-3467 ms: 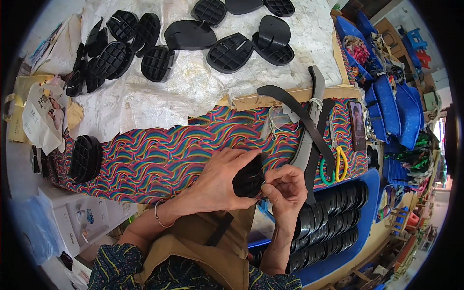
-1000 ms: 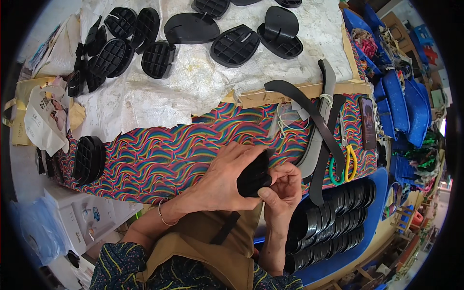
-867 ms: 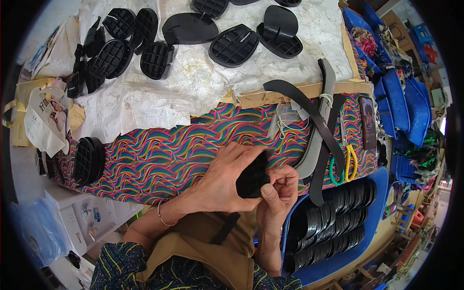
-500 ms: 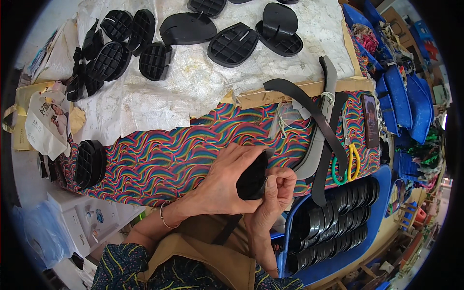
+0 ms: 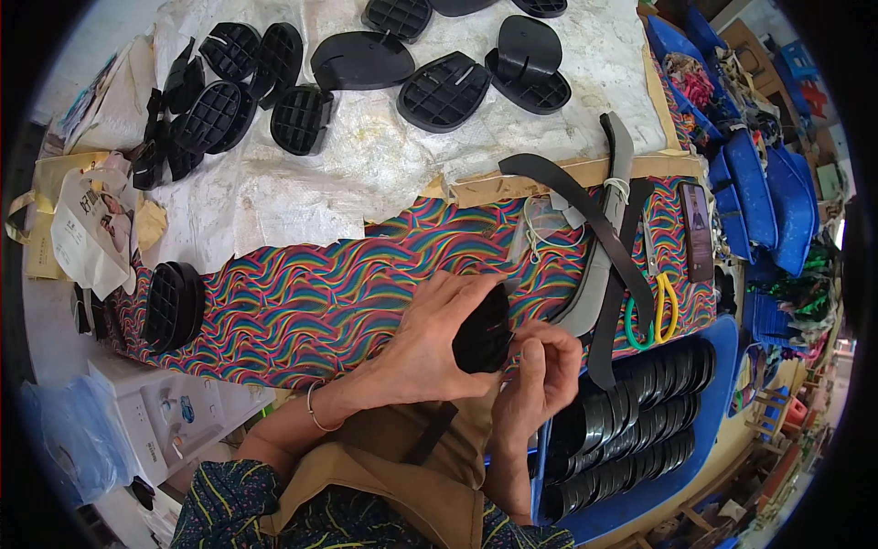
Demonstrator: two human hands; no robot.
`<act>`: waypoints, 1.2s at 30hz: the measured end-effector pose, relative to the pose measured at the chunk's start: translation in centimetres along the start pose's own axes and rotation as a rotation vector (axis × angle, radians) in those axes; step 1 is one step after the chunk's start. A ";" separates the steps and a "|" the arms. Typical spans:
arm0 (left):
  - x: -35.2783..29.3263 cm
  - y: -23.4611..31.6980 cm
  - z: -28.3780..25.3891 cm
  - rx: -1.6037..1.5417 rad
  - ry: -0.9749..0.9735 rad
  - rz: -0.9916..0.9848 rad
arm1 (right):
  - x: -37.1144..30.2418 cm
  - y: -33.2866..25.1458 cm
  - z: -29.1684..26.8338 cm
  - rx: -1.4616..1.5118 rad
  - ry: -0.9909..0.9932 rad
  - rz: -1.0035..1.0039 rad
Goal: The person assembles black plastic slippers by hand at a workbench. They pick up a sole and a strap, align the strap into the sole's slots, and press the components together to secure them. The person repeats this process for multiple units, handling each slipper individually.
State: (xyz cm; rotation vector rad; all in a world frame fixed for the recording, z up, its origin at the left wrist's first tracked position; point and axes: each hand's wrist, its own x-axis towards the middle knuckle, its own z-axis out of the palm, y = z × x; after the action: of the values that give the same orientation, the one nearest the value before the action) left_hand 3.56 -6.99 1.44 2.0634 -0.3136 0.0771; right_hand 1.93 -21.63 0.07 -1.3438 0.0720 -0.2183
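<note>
My left hand (image 5: 428,343) is curled around a black shoe sole (image 5: 482,334), gripping it above the table's near edge, with its thumb along the lower side. Much of the sole is hidden by the palm and fingers. Just right of it, my right hand (image 5: 540,371) has its fingers pinched together close to the sole's edge. A thin pale glint shows near those fingertips, too small to name. Below the hands a black strap (image 5: 432,435) hangs over the brown apron (image 5: 370,471).
Several gridded black soles (image 5: 444,91) lie on white sheeting (image 5: 302,197). To the right are curved black strips (image 5: 567,188), a grey curved piece (image 5: 599,270), scissors (image 5: 666,306) and a phone (image 5: 697,231). A blue bin (image 5: 727,366) holds rows of black glossy pieces. Stacked soles (image 5: 172,306) stand left.
My right hand has moved right and slightly down, away from the sole's lower edge. The left hand keeps its grip, the sole turned a little. The view has shifted slightly.
</note>
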 end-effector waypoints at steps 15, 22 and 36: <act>-0.1 0.9 1.0 0.216 0.031 -0.062 | -0.1 1.4 -2.0 -0.873 -0.064 -0.338; 0.4 -0.3 -2.0 -0.296 0.122 -0.155 | -1.8 3.4 -2.6 -0.604 -0.032 -0.210; 0.6 0.9 -1.7 0.362 0.279 0.389 | 3.2 -2.9 -1.3 -1.044 -0.276 -0.773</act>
State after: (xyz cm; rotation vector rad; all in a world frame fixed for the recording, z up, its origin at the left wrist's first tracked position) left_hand 4.02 -6.05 3.16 2.2816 -0.5543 0.6964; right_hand 4.48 -24.11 2.84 -2.3883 -0.6636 -0.7036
